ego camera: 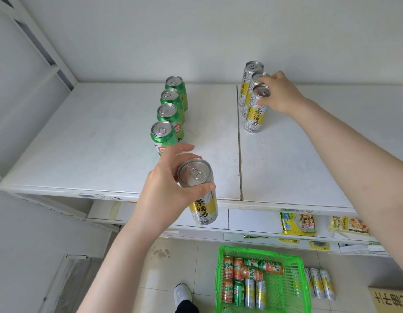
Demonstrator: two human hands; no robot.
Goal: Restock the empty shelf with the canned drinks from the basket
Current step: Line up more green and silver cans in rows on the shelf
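My left hand grips a tall silver-and-yellow can upright, in the air just in front of the white shelf's front edge. My right hand reaches far onto the shelf and holds the nearest silver-and-yellow can near its top; that can stands in a row of three, with the back can near the wall. Left of a seam in the shelf, a row of several green cans runs front to back. On the floor below sits the green basket.
The basket holds several orange, green and silver-yellow cans. Three more silver-yellow cans lie on the tiles to its right. A cardboard box is at the bottom right. Yellow packets lie on a lower shelf. My shoe is beside the basket.
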